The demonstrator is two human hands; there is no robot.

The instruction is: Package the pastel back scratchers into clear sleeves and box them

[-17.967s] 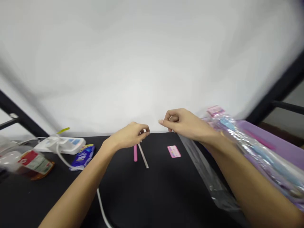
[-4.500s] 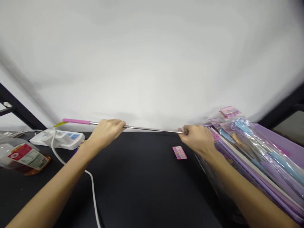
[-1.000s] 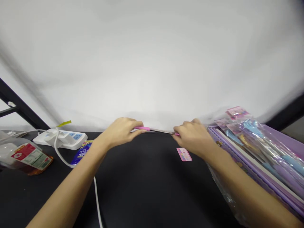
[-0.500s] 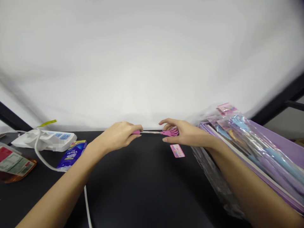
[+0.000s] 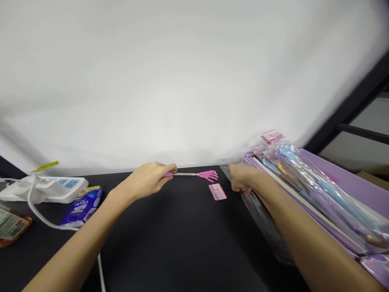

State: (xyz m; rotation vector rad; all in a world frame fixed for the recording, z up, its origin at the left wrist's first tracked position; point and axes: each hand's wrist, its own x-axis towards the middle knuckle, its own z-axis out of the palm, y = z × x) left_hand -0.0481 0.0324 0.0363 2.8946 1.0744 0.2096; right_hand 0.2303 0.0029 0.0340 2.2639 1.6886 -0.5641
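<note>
My left hand [image 5: 152, 180] is closed round the pink handle of a back scratcher [image 5: 208, 175]. Its thin metal rod points right and ends in a pink hand-shaped head with spread fingers, just above the black table. Just below that head lies a small pink printed card [image 5: 217, 192]. Over on the right, my right hand [image 5: 241, 178] has its fingers curled onto the upper end of clear plastic bags [image 5: 264, 227], which lie along the left side of a purple box. Part of its grip is hidden from me.
The purple box [image 5: 343, 174] on the right holds several bagged back scratchers [image 5: 328, 186] in blue and lilac. To the left are a white power strip [image 5: 69, 188] with a cable, a blue Vinda tissue pack [image 5: 83, 205] and an amber bottle [image 5: 13, 229]. A white wall stands behind.
My right hand has left the back scratcher's head and moved right to the plastic bags, where it has closed. My left hand keeps the handle. The view has turned slightly right.
</note>
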